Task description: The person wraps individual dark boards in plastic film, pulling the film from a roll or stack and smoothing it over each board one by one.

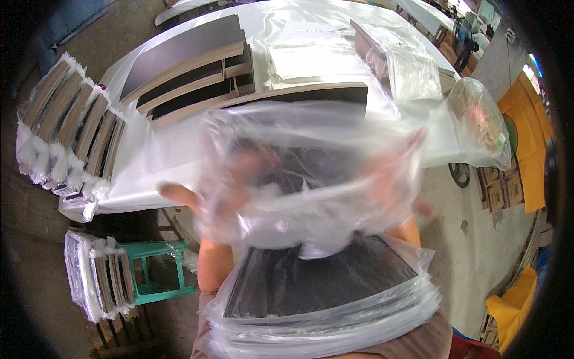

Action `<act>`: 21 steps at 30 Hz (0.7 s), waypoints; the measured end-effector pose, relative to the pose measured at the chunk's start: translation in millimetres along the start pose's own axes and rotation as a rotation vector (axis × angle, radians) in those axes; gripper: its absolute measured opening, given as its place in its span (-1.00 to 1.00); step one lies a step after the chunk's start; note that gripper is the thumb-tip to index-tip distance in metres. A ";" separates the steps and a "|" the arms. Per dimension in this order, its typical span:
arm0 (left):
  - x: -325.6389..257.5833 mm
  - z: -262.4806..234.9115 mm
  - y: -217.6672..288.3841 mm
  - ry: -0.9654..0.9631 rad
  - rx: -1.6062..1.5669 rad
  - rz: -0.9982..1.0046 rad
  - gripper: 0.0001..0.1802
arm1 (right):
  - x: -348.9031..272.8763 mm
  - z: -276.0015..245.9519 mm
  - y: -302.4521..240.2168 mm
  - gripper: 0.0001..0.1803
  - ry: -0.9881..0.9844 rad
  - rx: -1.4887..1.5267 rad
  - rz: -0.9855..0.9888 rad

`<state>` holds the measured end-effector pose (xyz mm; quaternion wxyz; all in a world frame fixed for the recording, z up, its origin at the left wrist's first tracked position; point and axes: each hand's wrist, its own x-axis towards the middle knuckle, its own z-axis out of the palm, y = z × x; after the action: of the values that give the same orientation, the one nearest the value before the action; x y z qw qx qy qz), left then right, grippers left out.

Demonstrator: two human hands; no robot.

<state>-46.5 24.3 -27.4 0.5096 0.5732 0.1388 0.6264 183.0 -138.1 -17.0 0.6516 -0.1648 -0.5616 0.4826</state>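
Note:
A clear plastic bag [287,224], smeared by motion, is spread between my two hands above my lap. My left hand [230,185] has hold of its left side, the fingers seen blurred through the film and one digit sticking out to the left. My right hand [391,173] grips the right side, also blurred. Through the film shows a dark flat panel [320,167]; whether it lies inside the bag I cannot tell. Below, a stack of black panels in clear plastic [323,278] rests on my lap, its near edges showing several wrapped layers.
Dark panels with pale edges [185,57] lie stacked on the white-covered table [155,170]. Wrapped bundles [72,119] hang at its left edge. A green stool [158,272] carries more wrapped panels. Folded plastic [415,72] and a filled plastic bag [481,119] sit right.

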 end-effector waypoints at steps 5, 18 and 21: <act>-11.9 -9.9 12.2 -0.670 -0.052 -0.011 -0.68 | -9.4 2.2 14.5 -0.43 -0.038 -0.262 0.159; -38.0 -42.0 -57.1 -0.521 -0.105 -0.595 -0.65 | -24.4 -10.3 12.7 -0.34 0.924 -0.323 -0.189; -18.1 -25.7 -51.9 0.016 -0.488 -0.852 -0.67 | -35.0 7.8 13.7 -0.32 0.999 -0.478 0.023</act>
<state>-46.9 43.3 -85.0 0.8390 0.3244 0.2139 0.3808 173.4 -162.6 -45.0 0.7779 -0.5230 -0.2764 0.2122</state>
